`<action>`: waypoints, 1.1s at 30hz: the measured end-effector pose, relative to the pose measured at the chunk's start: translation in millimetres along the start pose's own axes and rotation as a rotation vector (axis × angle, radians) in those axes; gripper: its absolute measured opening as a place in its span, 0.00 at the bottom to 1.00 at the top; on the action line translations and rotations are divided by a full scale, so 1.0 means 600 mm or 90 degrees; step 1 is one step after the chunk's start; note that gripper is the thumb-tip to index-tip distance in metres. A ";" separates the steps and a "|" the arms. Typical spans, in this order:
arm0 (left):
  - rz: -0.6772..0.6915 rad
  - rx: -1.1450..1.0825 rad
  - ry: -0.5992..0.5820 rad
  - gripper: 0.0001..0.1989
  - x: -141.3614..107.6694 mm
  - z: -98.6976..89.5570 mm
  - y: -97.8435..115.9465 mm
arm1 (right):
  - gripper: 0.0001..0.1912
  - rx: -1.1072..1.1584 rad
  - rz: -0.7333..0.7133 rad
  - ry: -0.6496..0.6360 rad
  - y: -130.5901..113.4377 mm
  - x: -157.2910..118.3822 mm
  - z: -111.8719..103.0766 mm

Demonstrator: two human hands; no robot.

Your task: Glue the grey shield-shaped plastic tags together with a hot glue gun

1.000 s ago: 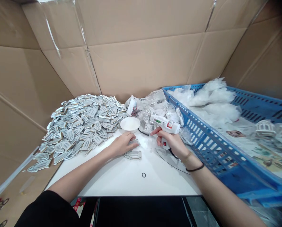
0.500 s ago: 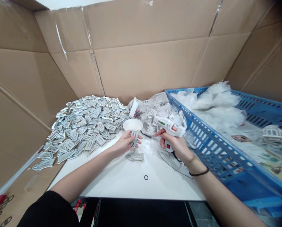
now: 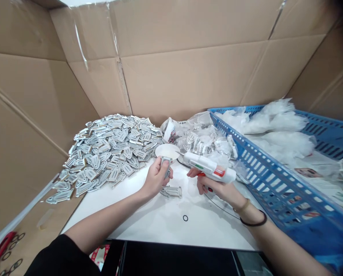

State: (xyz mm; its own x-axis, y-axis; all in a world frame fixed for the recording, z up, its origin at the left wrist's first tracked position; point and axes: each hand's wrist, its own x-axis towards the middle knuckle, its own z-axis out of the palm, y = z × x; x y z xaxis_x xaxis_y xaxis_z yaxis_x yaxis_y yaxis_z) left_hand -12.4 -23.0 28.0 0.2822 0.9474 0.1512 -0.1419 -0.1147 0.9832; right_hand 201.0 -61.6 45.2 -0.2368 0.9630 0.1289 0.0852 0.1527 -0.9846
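In my left hand [image 3: 156,177] is a small grey, arch-shaped frame piece [image 3: 166,162], gripped between thumb and fingers and tilted up. My right hand [image 3: 214,188] is wrapped round a white hot glue gun [image 3: 207,165]. The gun's thin nozzle points left, toward the held piece and a little apart from it. Another grey frame piece [image 3: 173,191] lies flat on the white table [image 3: 148,226] just below my left hand. Behind the held piece sits a round white dish [image 3: 171,150]. A small black ring [image 3: 185,218] lies nearer the front edge.
A large heap of grey frame pieces [image 3: 111,149] covers the table's left side. Plastic-bagged pieces [image 3: 202,138] lie behind the gun. A blue crate [image 3: 263,180] holding plastic bags [image 3: 277,119] borders the right. Cardboard walls [image 3: 188,76] enclose the table. Red-handled scissors or cutter cannot be distinguished at lower left.
The glue gun has tipped closer to level, with its nozzle nearer the left hand. My left hand has turned the held piece. The whole view has shifted slightly.
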 end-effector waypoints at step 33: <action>-0.062 -0.058 -0.049 0.14 -0.006 0.012 0.002 | 0.05 -0.134 0.001 -0.023 0.022 0.007 0.006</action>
State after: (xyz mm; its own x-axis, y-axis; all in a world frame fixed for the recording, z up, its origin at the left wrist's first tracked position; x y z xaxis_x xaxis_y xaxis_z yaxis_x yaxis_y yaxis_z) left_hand -7.1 -28.8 29.0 0.3708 0.9263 0.0671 -0.1947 0.0069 0.9808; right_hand 197.7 -56.1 32.5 -0.2699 0.9555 0.1189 0.2853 0.1974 -0.9379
